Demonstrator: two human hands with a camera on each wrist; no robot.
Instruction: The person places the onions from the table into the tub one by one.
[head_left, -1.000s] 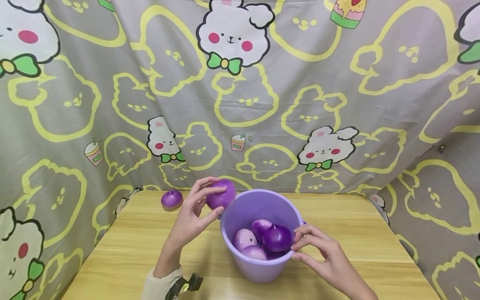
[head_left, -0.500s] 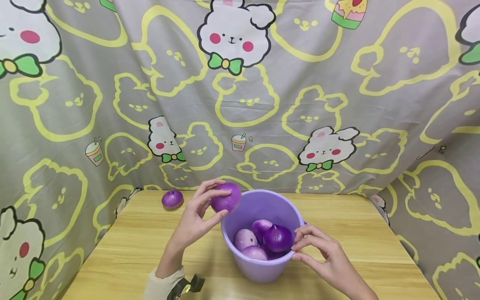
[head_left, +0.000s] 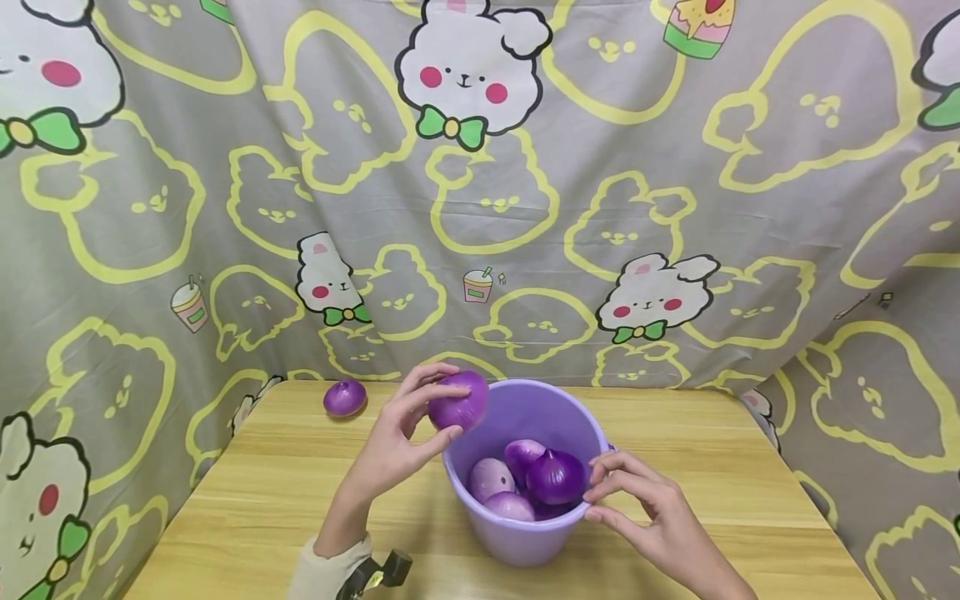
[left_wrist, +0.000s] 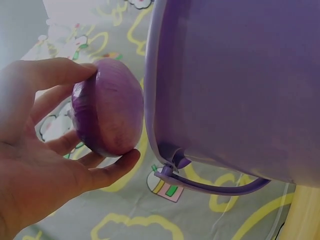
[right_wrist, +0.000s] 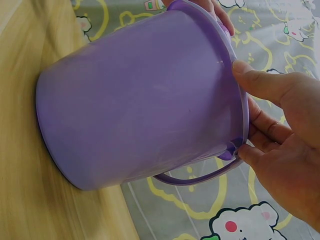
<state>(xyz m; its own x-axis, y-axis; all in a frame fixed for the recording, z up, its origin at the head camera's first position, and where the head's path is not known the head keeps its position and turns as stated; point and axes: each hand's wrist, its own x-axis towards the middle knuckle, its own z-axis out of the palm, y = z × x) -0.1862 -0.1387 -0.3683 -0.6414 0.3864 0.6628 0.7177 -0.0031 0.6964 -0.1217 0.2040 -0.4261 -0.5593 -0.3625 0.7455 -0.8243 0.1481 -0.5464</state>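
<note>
My left hand (head_left: 401, 437) holds a purple onion (head_left: 459, 401) between thumb and fingers, at the left rim of a purple bucket (head_left: 525, 533). In the left wrist view this onion (left_wrist: 112, 110) sits right beside the bucket's rim (left_wrist: 151, 100). My right hand (head_left: 652, 508) grips the bucket's right rim, thumb on the outside, as the right wrist view shows. Several onions lie inside the bucket, among them a dark purple one (head_left: 555, 477) with its tip up and a paler one (head_left: 492, 480).
Another purple onion (head_left: 345, 398) rests on the wooden table (head_left: 255, 492) at the back left. The bucket's handle (right_wrist: 200, 179) hangs down behind it. A grey curtain (head_left: 495, 208) with rabbit prints stands right behind the table's far edge.
My left hand has moved a little to the right and slightly down with the onion, which now overlaps the bucket's left rim in the head view. My right hand has stayed in place.
</note>
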